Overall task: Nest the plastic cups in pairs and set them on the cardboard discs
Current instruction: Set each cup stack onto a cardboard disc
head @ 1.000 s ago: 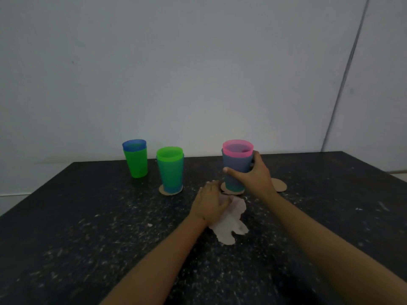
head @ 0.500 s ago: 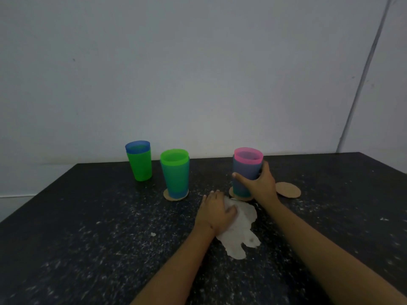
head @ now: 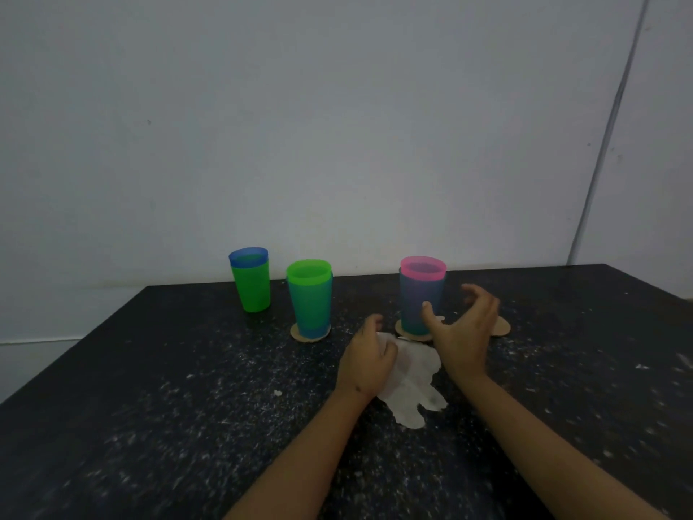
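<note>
Dark tabletop (head: 157,425), black with pale flecks and scuffs scattered over most of it; the nearest stretch holds only the two bare forearms reaching in. A flat, irregular whitish patch (head: 412,384) lies on the tabletop and serves as landmark. Left hand (head: 365,360) rests palm down on the left edge of the patch, fingers loosely curled together, gripping nothing. Right hand (head: 463,330) sits just beyond the patch's right side, raised off the surface, fingers and thumb spread apart in an open curve, empty; thumb tip overlaps the pink-in-blue pair in view, contact cannot be confirmed. Just beyond the patch's far edge: pink-in-blue pair (head: 422,294), a pink cup nested in a blue cup, upright on a cardboard disc (head: 407,334). To the right of that, behind the right hand, a bare cardboard disc (head: 502,327), partly hidden. Beyond the patch and to its left: green-in-blue pair (head: 309,298), upright on another cardboard disc (head: 300,334). Farther left and nearer the table's back edge: blue-in-green pair (head: 250,279), upright directly on the tabletop, no disc visible under it. Behind the table: plain pale grey wall (head: 300,125), dimly lit, with a thin vertical line (head: 607,137) at the right.
</note>
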### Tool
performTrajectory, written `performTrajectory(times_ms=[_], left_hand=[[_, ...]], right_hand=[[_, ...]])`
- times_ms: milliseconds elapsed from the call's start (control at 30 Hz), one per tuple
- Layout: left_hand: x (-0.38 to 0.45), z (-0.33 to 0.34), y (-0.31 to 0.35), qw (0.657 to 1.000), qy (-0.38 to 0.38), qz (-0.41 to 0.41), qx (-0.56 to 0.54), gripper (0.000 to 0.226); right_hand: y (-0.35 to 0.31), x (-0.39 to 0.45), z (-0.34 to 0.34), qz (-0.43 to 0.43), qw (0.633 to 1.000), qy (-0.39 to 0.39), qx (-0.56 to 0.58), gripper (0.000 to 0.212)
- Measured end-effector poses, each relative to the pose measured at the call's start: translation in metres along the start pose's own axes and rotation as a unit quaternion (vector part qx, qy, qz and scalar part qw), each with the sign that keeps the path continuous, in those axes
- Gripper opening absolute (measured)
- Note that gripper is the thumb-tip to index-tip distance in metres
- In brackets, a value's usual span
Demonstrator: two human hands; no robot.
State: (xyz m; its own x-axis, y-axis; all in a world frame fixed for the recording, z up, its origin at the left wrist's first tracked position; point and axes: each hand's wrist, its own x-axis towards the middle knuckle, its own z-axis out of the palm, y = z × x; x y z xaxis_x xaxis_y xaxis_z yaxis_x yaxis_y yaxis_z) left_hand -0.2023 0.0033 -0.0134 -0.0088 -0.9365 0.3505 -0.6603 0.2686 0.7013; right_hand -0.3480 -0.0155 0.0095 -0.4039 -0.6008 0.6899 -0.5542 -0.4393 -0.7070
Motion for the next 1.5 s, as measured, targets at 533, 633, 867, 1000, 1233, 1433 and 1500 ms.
performTrajectory(times_ms=[533, 633, 867, 1000, 1233, 1433, 1500], left_hand=[[-0.031, -0.194, -0.062, 0.978, 0.204, 0.026, 0.015, 0.032], [-0.04, -0.215, -0.098, 0.978, 0.207, -0.017, 0.032, 0.033], [-0.031, -0.214, -0.159, 0.975, 0.179, -0.115, 0.065, 0.039], [0.003, -0.205, -0.164, 0.967, 0.191, -0.157, 0.058, 0.041], [0.021, -0.186, -0.185, 0.968, 0.156, -0.188, 0.053, 0.044], [0.024, -0.182, -0.191, 0.969, 0.18, -0.165, 0.041, 0.04], [0.024, -0.183, -0.193, 0.968, 0.189, -0.162, 0.024, 0.038]], right_hand=[[-0.145, -0.071, 0.079, -0.094, 0.968, -0.142, 0.184, 0.039], [-0.16, -0.088, 0.113, -0.107, 0.961, -0.161, 0.198, 0.039], [-0.166, -0.097, 0.193, -0.142, 0.96, -0.213, 0.117, 0.05], [-0.16, -0.1, 0.23, -0.112, 0.965, -0.229, 0.059, 0.06], [-0.147, -0.096, 0.268, -0.071, 0.982, -0.171, 0.034, 0.081], [-0.139, -0.086, 0.297, 0.001, 0.978, -0.197, 0.07, 0.091], [-0.137, -0.084, 0.302, 0.018, 0.969, -0.219, 0.113, 0.09]])
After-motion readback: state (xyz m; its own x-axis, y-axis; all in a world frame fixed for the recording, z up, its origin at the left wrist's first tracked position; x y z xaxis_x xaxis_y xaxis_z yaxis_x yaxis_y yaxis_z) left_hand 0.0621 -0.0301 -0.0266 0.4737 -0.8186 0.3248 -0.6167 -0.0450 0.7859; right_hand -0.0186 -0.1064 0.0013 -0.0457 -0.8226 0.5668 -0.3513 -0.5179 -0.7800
